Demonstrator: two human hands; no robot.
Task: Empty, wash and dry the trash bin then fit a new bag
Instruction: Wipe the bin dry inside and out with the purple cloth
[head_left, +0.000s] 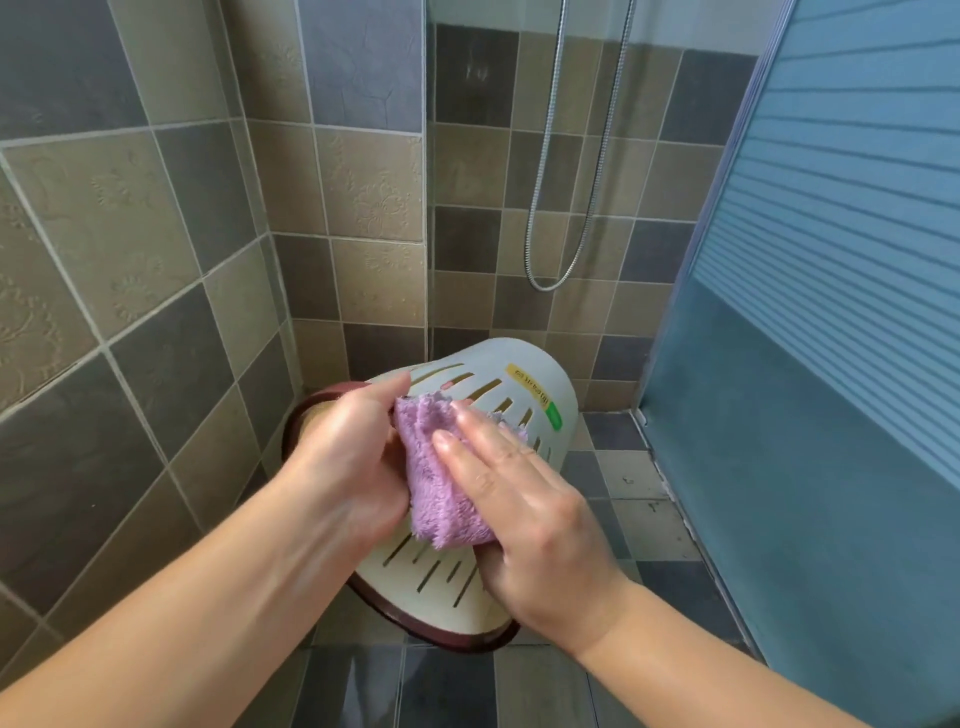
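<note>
Drying step: our left hand (353, 447) grips the tilted trash bin (483, 379) near its dark rim, held above the shower floor, while our right hand (530, 514) presses the purple cloth (441, 488) flat-fingered against the slotted wall. Next, we judge, turn the bin to reach unwiped sides; no bag is fitted yet.

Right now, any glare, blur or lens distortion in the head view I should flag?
Head view: strong wide-angle bowing, tile lines curve toward the edges; soft sheen on the left hand and forearm, no blown-out glare; slight softness on the right hand and purple cloth; trash bin label text too small to read.
</note>
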